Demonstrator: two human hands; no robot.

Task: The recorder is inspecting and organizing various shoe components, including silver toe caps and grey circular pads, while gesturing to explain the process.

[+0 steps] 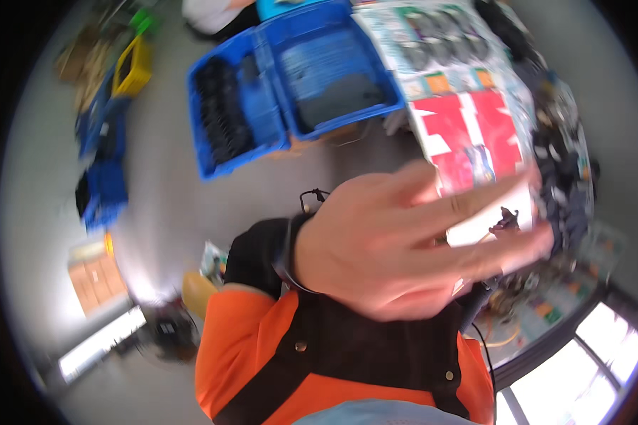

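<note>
As blur smears it, one of the hands (pixel 404 244) spreads open | other unseen | table (pixel 546 212) partly hidden

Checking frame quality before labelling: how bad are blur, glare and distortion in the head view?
Head view: the hand close to the lens is heavily motion-blurred, fingers smeared; which hand it is, I cannot tell. The blue bins and printed sheets are soft too. The windows at lower right are blown out. Fisheye bends edges toward the dark rim.
</note>
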